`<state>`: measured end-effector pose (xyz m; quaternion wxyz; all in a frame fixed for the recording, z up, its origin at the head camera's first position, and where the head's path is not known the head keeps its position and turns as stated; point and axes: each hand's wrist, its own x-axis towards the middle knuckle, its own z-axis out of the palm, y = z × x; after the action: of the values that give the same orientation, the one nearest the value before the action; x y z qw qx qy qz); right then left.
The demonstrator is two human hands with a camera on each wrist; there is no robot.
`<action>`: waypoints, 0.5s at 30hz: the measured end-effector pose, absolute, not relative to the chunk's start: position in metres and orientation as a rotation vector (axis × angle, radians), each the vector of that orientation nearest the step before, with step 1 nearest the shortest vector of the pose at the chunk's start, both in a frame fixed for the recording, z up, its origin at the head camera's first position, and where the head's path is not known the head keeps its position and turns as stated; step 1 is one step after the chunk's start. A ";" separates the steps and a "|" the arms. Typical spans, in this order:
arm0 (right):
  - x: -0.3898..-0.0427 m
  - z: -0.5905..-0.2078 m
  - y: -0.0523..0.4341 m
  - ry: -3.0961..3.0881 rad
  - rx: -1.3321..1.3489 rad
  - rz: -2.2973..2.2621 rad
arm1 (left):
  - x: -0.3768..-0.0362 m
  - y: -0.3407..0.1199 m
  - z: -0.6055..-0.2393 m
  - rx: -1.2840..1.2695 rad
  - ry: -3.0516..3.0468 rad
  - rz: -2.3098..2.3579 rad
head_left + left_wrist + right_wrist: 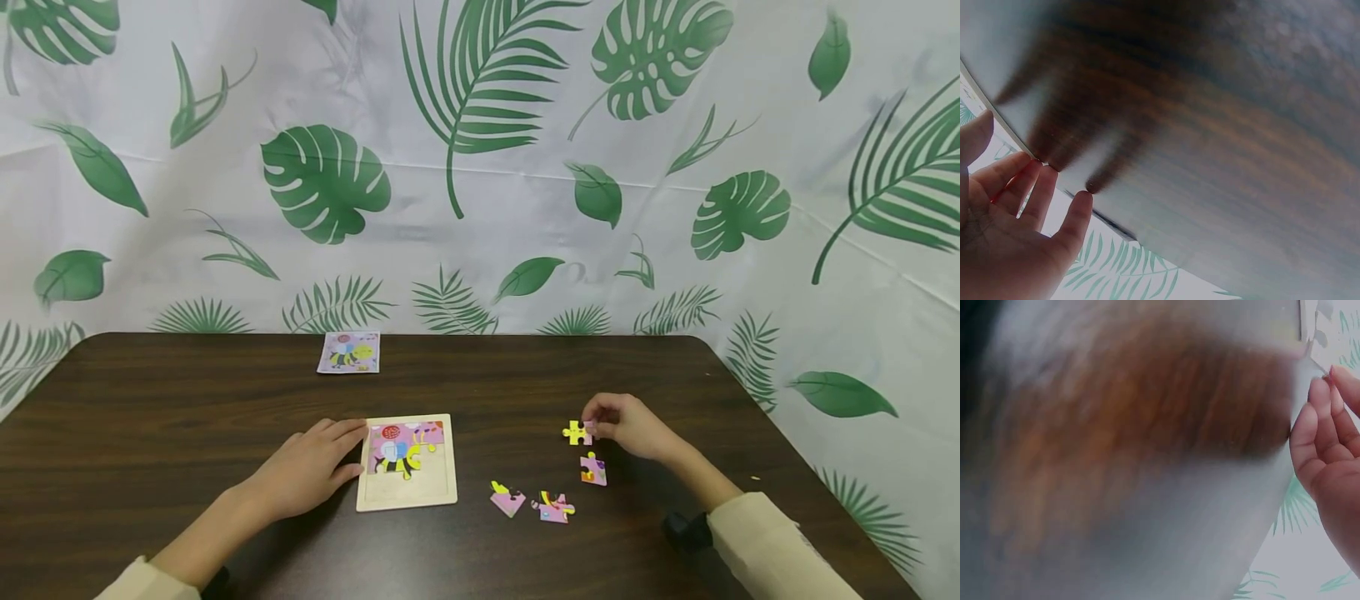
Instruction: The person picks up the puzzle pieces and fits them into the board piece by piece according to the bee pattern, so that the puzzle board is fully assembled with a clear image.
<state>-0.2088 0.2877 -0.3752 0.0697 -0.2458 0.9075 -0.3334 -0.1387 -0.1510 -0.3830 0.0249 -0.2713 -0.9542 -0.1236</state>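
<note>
Puzzle tray (407,498) roughly half filled: upper rows seated, lower part bare; three loose pieces (551,496) lie on the table (187,392) at about 3 o'clock from the tray, still unplaced. Left hand (307,471) rests flat, fingers straight, against the tray's 9 o'clock edge. Right hand (628,427), fingers curled, pinches a yellow-and-pink piece (576,432) just above the loose ones.

A dark brown wooden tabletop (187,400) with rounded far corners fills the lower part of the head view. Behind the tabletop and along its right side hangs a white curtain (510,208) printed with green palm and monstera leaves, creased in places. The light is even and soft.
</note>
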 end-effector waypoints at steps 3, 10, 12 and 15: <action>-0.209 -0.372 0.285 2.688 -0.736 -1.056 | -0.139 -0.151 -0.382 -0.834 -2.957 -0.377; -0.209 -0.362 0.272 2.626 -0.748 -1.149 | -0.138 -0.150 -0.381 -0.832 -2.957 -0.381; -0.210 -0.360 0.267 2.601 -0.746 -1.181 | -0.138 -0.150 -0.381 -0.835 -2.956 -0.383; -0.211 -0.359 0.259 2.562 -0.751 -1.216 | -0.138 -0.150 -0.382 -0.842 -2.950 -0.382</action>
<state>-0.2106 0.2588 -0.3592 0.1037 -0.2545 0.8687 -0.4121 -0.1377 -0.1496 -0.3818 0.0249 -0.2724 -0.9539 -0.1236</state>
